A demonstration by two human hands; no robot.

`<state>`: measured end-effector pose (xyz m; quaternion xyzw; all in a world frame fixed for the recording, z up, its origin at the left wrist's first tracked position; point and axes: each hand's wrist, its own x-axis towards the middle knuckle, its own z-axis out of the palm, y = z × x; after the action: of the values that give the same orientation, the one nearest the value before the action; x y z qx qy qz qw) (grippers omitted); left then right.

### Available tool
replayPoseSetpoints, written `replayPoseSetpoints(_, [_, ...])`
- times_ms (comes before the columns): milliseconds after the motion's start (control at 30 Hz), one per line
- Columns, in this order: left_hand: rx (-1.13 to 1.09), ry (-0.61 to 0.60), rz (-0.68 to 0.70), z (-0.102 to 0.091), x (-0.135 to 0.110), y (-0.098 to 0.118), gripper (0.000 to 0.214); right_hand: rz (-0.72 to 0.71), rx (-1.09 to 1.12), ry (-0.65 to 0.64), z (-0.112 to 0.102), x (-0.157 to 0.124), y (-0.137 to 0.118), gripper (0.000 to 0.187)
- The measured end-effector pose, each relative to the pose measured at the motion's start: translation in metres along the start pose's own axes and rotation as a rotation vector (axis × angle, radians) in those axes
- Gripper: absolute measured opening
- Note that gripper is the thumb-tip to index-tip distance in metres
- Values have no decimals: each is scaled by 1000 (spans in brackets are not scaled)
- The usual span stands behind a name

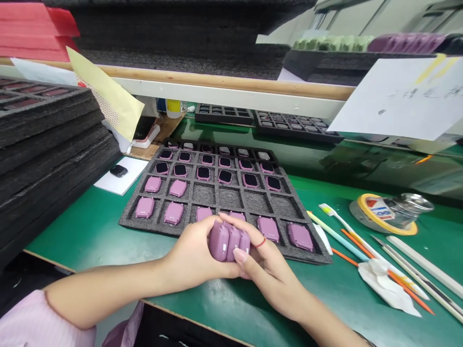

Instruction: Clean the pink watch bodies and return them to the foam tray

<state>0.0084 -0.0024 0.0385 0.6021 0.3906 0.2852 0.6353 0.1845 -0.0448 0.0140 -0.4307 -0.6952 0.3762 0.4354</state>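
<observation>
Both hands meet over the near edge of a black foam tray (204, 194), around a short row of purple smartwatch cases (219, 242) pressed side by side. My left hand (193, 250) wraps the row from the left, with the thumb below it. From the right, my right hand (269, 265) closes on it, its thumb against the lower right cases. Behind the fingers, the tray's nearer rows carry purple watch cases (268, 228) back side up. Farther rows hold watches (224, 177) with dark screens facing up. My hands partly cover two cases in the front row.
Stacked foam trays (47, 140) rise at the left, near a dark watch piece (118, 170) on white paper. To the right lie a toothbrush (340, 219), thin sticks, crumpled tissue (385, 286) and a metal-topped dispenser (398, 212). A shelf edge (224, 96) crosses above.
</observation>
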Motion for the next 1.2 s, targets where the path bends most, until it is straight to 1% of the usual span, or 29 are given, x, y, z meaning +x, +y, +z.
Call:
replayPoseSetpoints(100, [-37,-12,-42,0,0,5,50,-39,-36,75,4,1,4,40])
replayPoseSetpoints(233, [-97,-55,-56,1,0,7,48,12,-9,109,6,1,5,47])
replayPoseSetpoints(333, [-121,-66,-95,2,-1,8,53,48,42,91,3,2,3,53])
replayPoseSetpoints(400, [-134,-77,-94,2,-3,9,55,7,46,46,0,1,1,56])
replayPoseSetpoints(433, [-139,-86,-80,2,-3,10,55,-40,27,26,-3,1,0,57])
replayPoseSetpoints(533, [-147,-109,-13,1,-4,12,52,-198,-75,3,-9,0,-2,59])
replayPoseSetpoints(633, [-139,-92,-4,-1,-3,9,56,-270,-195,35,-14,3,-3,61])
replayPoseSetpoints(700, [-132,-63,-29,-3,-3,3,62,-300,-345,100,-23,7,-2,52])
replayPoseSetpoints(767, [-145,-55,-62,-4,-2,-3,72,-325,-585,235,-41,9,-1,36])
replayPoseSetpoints(800, [-157,-62,-72,-5,-1,-5,79,-300,-722,322,-54,7,-1,28])
replayPoseSetpoints(833, [-170,-71,-74,-6,1,-7,86,-230,-861,396,-69,4,0,23])
replayPoseSetpoints(867, [-181,-82,-71,-7,2,-7,90,-85,-983,439,-84,-1,0,22])
replayPoseSetpoints(900, [-188,-93,-62,-7,3,-8,90,130,-1088,431,-100,-7,1,22])
replayPoseSetpoints(933, [-188,-101,-48,-8,5,-8,84,387,-1175,359,-114,-15,1,21])
replayPoseSetpoints(967, [-182,-106,-36,-8,6,-9,76,604,-1228,271,-126,-22,3,19])
replayPoseSetpoints(1000, [-173,-108,-27,-8,7,-9,67,716,-1246,221,-135,-28,5,13])
replayPoseSetpoints(1033, [-159,-107,-21,-8,8,-10,60,788,-1248,175,-140,-33,8,7])
replayPoseSetpoints(1067, [-143,-105,-18,-9,9,-11,56,803,-1237,156,-143,-36,11,8])
replayPoseSetpoints(1133, [-117,-95,-16,-9,10,-13,55,777,-1201,159,-145,-38,17,19])
replayPoseSetpoints(1200, [-91,-84,-9,-9,10,-15,55,745,-1152,203,-146,-37,19,19])
